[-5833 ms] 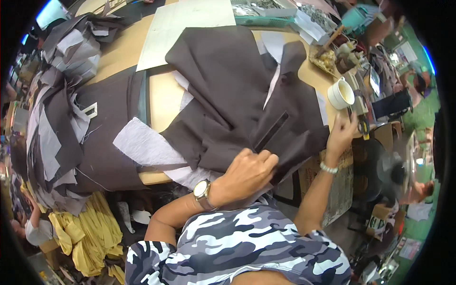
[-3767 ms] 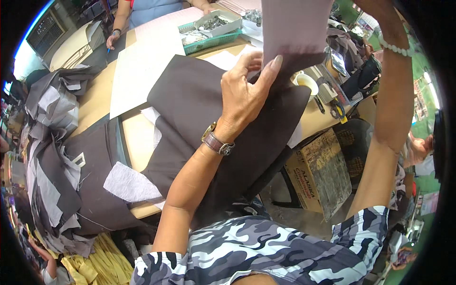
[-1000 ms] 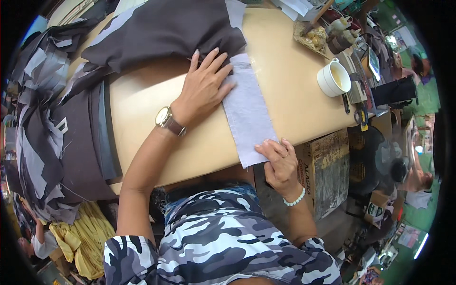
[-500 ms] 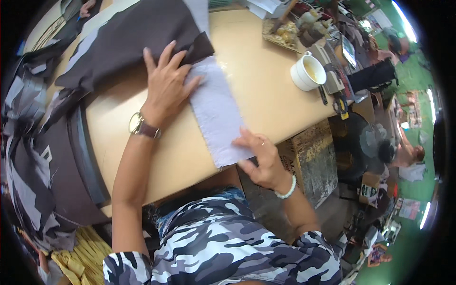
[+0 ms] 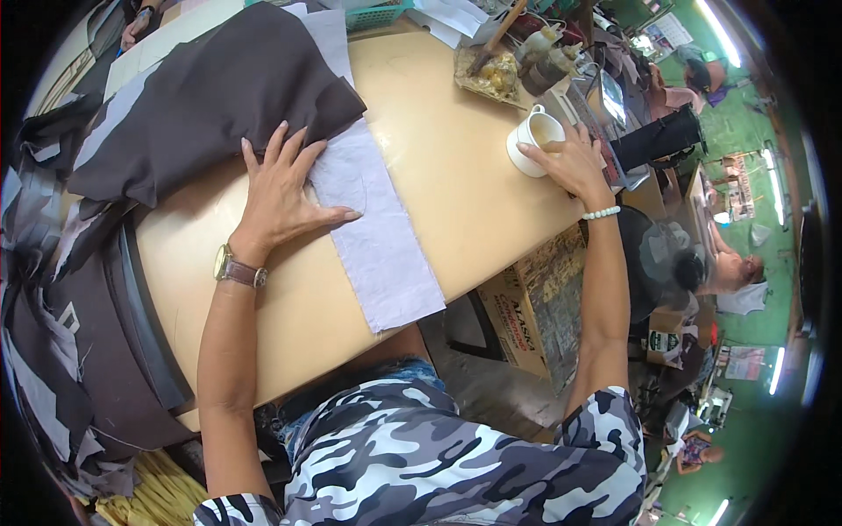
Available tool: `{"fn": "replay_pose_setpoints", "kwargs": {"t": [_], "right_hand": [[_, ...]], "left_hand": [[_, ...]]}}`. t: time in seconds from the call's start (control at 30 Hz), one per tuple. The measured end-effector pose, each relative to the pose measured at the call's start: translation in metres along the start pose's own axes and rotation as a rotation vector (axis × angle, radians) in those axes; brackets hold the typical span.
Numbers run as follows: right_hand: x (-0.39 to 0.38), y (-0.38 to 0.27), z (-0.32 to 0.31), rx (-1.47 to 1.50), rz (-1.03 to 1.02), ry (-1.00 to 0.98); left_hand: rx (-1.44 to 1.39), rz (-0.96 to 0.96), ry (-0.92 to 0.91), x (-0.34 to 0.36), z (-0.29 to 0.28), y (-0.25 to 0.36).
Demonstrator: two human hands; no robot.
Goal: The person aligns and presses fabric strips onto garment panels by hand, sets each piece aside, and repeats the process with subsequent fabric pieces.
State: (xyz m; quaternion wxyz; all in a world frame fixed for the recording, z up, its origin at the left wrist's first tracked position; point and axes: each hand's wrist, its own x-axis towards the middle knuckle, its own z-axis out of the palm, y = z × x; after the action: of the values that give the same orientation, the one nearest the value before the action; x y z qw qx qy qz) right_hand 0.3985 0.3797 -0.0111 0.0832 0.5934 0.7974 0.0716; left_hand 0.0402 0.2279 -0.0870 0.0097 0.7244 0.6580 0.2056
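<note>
My left hand [image 5: 282, 191] lies flat with its fingers spread. Its fingertips press the near edge of a folded dark brown cloth [image 5: 237, 79], and its thumb rests on a pale lavender fabric strip [image 5: 386, 254]. The strip runs from under the brown cloth to the table's near edge. At the right, my right hand [image 5: 574, 167] is closed round a white cup [image 5: 520, 151] standing on the table. Its thumb crosses the cup's near side and its fingers are at the right side. Something yellowish shows inside the cup.
A tray of yellowish lumps [image 5: 491, 77] and bottles [image 5: 551, 66] stand beyond the cup on the tan table [image 5: 438, 131]. Dark cloth pieces [image 5: 105, 324] hang over the left edge. A cardboard box [image 5: 517, 324] sits below the table. Other people are in the background.
My right hand has left the near end of the lavender strip and moved right and away, to the cup. My left hand stays on the cloth, its thumb now farther out. The view has shifted slightly.
</note>
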Motion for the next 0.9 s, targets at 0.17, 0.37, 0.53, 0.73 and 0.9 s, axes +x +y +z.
{"fn": "replay_pose_setpoints", "kwargs": {"t": [0.17,0.37,0.53,0.73,0.9], "right_hand": [[-0.006,0.02,0.005,0.093,-0.025,0.329],[-0.029,0.007,0.0,-0.05,-0.178,0.397],[-0.032,-0.087,-0.023,0.562,-0.582,0.446],[-0.02,-0.209,-0.009,1.121,-0.889,0.007],[-0.002,-0.221,0.025,1.22,-0.9,-0.005]], "left_hand": [[0.013,0.008,0.049,-0.005,-0.001,0.001],[0.101,0.117,0.185,-0.005,-0.003,-0.001],[0.057,0.075,0.024,-0.008,-0.005,-0.009],[-0.146,0.023,-0.056,-0.015,-0.006,-0.026],[-0.306,0.03,-0.011,-0.009,-0.001,-0.03]]}}
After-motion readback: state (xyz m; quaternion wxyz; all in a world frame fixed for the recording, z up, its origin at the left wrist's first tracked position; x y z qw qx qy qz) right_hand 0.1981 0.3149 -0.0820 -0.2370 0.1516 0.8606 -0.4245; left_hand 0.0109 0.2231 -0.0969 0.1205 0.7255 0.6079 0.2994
